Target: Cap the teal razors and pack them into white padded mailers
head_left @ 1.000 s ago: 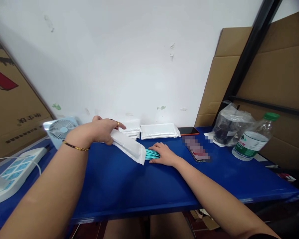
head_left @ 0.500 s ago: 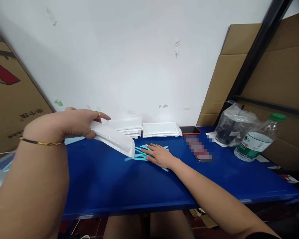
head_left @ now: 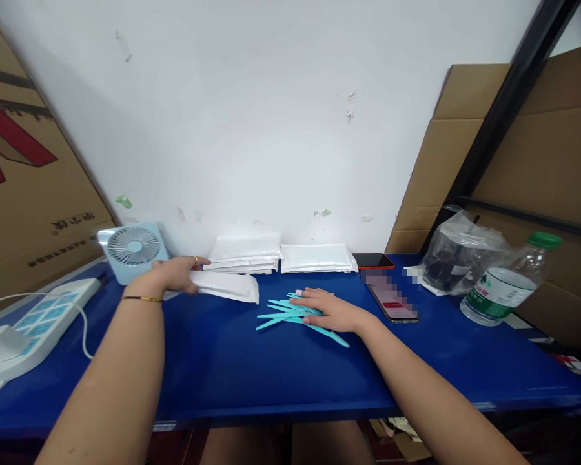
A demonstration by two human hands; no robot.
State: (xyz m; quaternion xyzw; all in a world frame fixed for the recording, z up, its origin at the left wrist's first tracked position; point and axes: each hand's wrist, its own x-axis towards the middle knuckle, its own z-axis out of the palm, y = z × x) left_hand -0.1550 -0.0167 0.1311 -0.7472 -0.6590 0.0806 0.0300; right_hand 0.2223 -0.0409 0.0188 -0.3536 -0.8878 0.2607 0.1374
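Your left hand [head_left: 177, 276] pinching end of white envelope [head_left: 226, 286], near fan [head_left: 134, 247]. Your right hand [head_left: 336, 312] spread over loose pile of turquoise sticks [head_left: 290, 315] on blue desk [head_left: 223, 361].

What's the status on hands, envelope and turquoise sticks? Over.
Left hand gripping white envelope. Right hand palm-down over fanned turquoise sticks. Nearest possible obstacle: phone right of that hand, apart.

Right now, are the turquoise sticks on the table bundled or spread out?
Spread out: the turquoise sticks fan across the blue table, crossing at different angles, partly beneath the right hand.
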